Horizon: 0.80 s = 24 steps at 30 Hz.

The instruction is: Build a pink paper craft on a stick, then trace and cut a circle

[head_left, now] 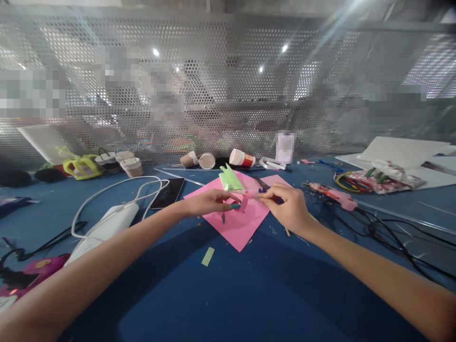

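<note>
A narrow pink paper strip (pixel 249 194) is stretched between my two hands, above a larger pink paper sheet (pixel 240 236). My right hand (pixel 288 204) pinches the strip's right end between thumb and fingers. At the other end are the fingertips of my left hand (pixel 210 201); its thumb, with a teal nail, sits a little lower, and the exact grip is partly hidden. Just behind the strip lies a folded light-green paper piece (pixel 231 179). Scissors (pixel 261 183) rest partly hidden behind my right fingers.
A green paper scrap (pixel 208 256) lies in front. Left are a phone (pixel 168 193), a white power strip (pixel 107 225) with cable, and a magenta glue gun (pixel 39 268). Stacked paper cups (pixel 242 157) stand behind; a pink-handled tool (pixel 335 195) with black cords lies right. A perforated metal screen (pixel 228 85) closes the back.
</note>
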### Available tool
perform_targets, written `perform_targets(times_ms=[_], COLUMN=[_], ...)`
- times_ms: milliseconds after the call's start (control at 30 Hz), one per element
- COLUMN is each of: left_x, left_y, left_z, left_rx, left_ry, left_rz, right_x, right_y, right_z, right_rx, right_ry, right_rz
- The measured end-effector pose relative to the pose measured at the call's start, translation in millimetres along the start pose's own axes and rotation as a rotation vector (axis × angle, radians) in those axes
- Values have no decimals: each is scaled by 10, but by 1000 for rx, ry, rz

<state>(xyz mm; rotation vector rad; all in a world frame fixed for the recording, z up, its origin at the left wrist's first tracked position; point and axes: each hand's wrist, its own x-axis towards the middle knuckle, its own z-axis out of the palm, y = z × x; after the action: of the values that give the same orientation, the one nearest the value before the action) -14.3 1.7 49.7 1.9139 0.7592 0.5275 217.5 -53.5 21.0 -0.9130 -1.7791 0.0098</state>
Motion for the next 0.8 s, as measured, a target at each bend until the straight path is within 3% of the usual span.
perform_targets(times_ms=[100,367,533,667,800], left_x=[-5,-48,-72,-13,79], left_y=[48,209,280,222,39], left_z=[-6,13,48,58,1], left_rx=[7,-357,-594,-673,-765], left_ry=[-192,-165,-150,5,229], left_rz=[-87,-303,-342,-372,-351], right_x=[14,2,-17,-5,25], right_y=[74,315,402,411,442], right_z=[-15,-35,-43,-46,-38], right_rx=[-70,-277,-438,-362,-146], right_ry=[51,81,43,71,178], right_rz=[44,-101,-148,-52,204])
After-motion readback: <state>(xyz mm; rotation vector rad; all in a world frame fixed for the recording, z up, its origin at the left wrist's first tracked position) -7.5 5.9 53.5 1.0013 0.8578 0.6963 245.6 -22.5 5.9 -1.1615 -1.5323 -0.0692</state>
